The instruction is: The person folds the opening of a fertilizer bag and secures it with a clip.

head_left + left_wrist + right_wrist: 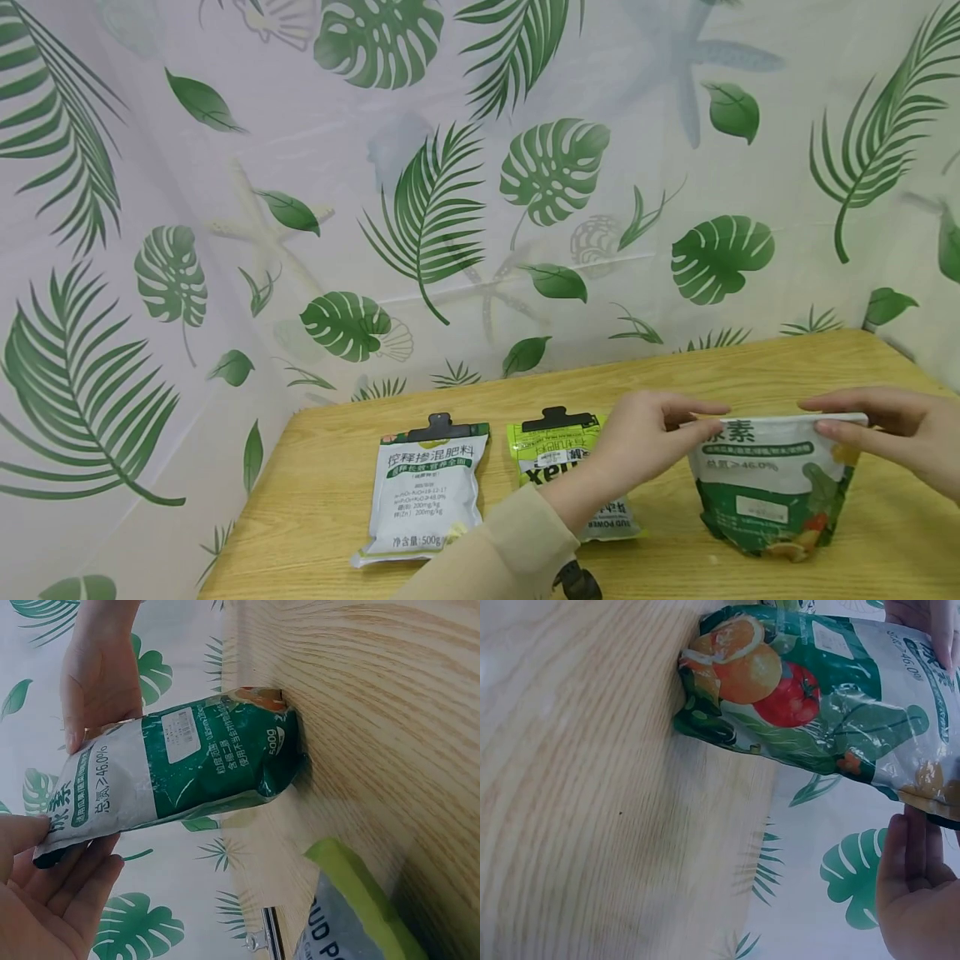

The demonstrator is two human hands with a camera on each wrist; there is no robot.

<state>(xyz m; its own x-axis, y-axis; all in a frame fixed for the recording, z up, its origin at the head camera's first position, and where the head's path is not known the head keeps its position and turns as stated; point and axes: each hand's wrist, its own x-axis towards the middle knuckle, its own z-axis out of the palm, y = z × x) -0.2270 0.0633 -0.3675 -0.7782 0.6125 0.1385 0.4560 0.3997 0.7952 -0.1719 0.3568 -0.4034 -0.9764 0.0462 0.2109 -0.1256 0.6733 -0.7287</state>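
A green and white fertilizer bag [757,471] stands on the table at the right, its top edge forming a straight pale strip. At the top left corner my left hand [641,437] pinches that edge, thumb in front and fingers behind, as the left wrist view shows of the bag [180,765]. My right hand [903,429] pinches the top right corner the same way. Oranges and a tomato are printed on the bag's front [795,697] in the right wrist view. Its bottom rests on the wood.
A white fertilizer bag [423,500] with a black clip [440,428] across its top lies at the left. Beside it lies a lime-green bag [525,446] with another black clip [557,418], partly behind my left forearm. Leaf-patterned cloth [480,208] hangs behind the wooden table [300,500].
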